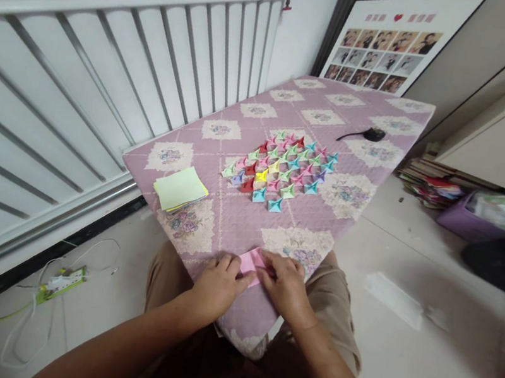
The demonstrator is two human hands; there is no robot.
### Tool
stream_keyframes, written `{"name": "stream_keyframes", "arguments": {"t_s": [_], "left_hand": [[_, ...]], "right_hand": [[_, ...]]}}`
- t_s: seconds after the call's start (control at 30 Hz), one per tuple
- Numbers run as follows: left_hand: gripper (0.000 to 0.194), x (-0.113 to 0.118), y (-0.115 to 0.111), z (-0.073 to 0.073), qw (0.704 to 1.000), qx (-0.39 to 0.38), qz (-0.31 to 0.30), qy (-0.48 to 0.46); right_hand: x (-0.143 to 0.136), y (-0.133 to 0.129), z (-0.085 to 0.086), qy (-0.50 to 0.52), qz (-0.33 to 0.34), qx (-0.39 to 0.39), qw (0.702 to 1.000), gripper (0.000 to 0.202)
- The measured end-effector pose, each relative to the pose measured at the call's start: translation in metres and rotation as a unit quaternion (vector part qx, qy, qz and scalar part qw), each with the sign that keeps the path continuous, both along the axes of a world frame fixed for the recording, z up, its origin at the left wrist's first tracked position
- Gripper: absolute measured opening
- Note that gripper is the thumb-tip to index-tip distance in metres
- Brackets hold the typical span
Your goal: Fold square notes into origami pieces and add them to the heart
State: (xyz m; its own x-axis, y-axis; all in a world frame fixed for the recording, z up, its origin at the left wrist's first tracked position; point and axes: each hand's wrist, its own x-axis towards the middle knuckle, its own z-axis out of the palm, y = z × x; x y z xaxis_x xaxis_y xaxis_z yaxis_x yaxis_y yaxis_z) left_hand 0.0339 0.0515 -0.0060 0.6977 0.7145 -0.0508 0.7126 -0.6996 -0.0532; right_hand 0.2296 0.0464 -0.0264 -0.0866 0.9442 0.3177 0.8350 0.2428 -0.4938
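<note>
A small sheet of pink origami paper (249, 261), partly folded, lies on the near corner of the table. My left hand (219, 283) holds its left edge with curled fingers, the thumb on the lower part of the sheet. On the right side, my right hand (285, 287) pinches the paper, its fingertips bent over a raised flap. Parts of the paper are hidden under my fingers. Beyond my hands, several small folded paper pieces (293, 163) stand in rows, in red, pink, green, blue, purple and yellow. To the left lies a stack of square paper (180, 188), pale green on top.
A purple flowered cloth (239, 212) covers the table. Toward the far right lies a black object with a cord (374, 134). A white radiator (107, 76) borders the left side, with a power strip (62, 284) on the floor. A photo board (395, 42) leans behind.
</note>
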Motion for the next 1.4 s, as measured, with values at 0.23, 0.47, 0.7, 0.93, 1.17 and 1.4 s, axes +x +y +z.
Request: {"name": "stream_keyframes", "arguments": {"t_s": [0.23, 0.47, 0.7, 0.93, 1.17, 1.4], "left_hand": [[0.041, 0.0, 0.001, 0.002, 1.0, -0.007, -0.001, -0.004], [0.04, -0.004, 0.0, 0.002, 1.0, -0.007, 0.005, -0.005], [0.041, -0.004, 0.005, 0.01, 1.0, -0.027, 0.005, 0.001], [0.045, 0.003, 0.007, 0.016, 1.0, -0.022, 0.007, 0.019], [0.043, 0.004, 0.006, 0.014, 1.0, -0.021, 0.005, 0.02], [0.044, 0.003, 0.005, 0.011, 1.0, -0.018, 0.002, 0.025]], "right_hand": [[0.01, 0.007, -0.001, -0.058, 0.068, -0.014, 0.996, 0.015], [0.011, 0.002, 0.001, -0.133, 0.11, 0.032, 0.984, 0.022], [0.015, -0.002, 0.003, -0.168, 0.146, 0.049, 0.974, 0.026], [0.018, -0.002, 0.006, -0.19, 0.177, 0.044, 0.965, 0.029], [0.022, -0.005, 0.005, -0.178, 0.186, 0.049, 0.965, 0.032], [0.024, -0.01, 0.0, -0.181, 0.178, 0.059, 0.965, 0.028]]}}
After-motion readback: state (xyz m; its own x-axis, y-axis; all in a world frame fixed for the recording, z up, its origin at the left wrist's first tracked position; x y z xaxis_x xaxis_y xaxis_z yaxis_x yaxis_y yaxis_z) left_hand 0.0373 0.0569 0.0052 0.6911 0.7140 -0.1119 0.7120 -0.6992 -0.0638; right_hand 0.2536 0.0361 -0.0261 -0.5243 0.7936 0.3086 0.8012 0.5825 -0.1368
